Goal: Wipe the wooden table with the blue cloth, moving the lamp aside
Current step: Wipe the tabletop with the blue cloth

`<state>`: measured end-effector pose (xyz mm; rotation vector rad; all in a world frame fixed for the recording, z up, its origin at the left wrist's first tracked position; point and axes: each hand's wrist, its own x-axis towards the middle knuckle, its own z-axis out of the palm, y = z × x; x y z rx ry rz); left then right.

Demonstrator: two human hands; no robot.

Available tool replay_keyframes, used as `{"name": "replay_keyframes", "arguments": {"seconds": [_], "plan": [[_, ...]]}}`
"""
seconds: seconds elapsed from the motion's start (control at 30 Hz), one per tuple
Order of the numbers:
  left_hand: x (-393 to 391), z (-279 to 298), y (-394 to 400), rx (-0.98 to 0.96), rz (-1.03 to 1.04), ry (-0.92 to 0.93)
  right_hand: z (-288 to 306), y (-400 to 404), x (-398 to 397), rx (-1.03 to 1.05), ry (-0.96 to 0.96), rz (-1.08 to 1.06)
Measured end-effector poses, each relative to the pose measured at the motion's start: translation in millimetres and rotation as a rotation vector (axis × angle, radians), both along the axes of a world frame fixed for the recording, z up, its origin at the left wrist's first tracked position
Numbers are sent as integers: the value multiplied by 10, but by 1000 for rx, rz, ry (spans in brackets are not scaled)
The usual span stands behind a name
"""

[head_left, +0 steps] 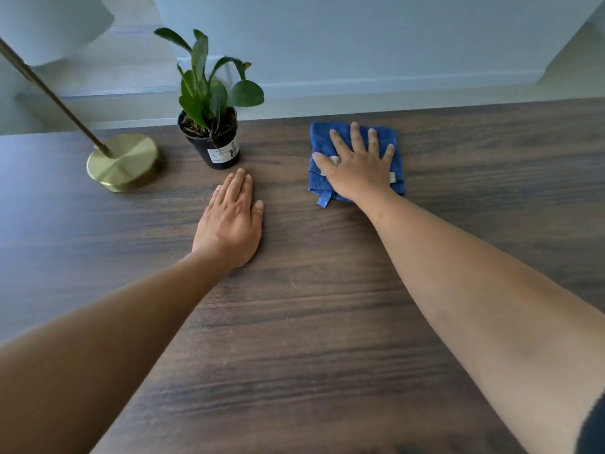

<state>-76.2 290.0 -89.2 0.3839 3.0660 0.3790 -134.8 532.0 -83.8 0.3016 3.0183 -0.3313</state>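
Note:
A folded blue cloth (319,142) lies on the dark wooden table (294,322) near its far edge. My right hand (358,165) presses flat on the cloth with fingers spread. Palm down, my left hand (230,221) rests on the bare wood, fingers straight and together, just in front of the plant pot. The lamp stands at the far left: a round brass base (122,162), a slanted brass stem (49,93) and a white shade (49,24) at the top left corner.
A small green plant in a black pot (214,142) stands between the lamp base and the cloth. A pale wall and baseboard run behind the table's far edge.

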Motion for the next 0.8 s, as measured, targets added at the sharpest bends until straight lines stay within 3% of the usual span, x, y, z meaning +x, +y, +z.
{"name": "replay_keyframes", "arguments": {"seconds": [0.13,0.3,0.5,0.8], "plan": [[23,46,31,-50,-18,-40,13,100,829,15,-13,-88],[87,196,104,-137,-46,-38,61,-328,1873,26,-25,-101],[557,210,306,-18,-219,-76,46,-282,2944,69,-21,-150],[521,243,526,24,-239,-95,21,45,2802,88,-18,-263]]}}
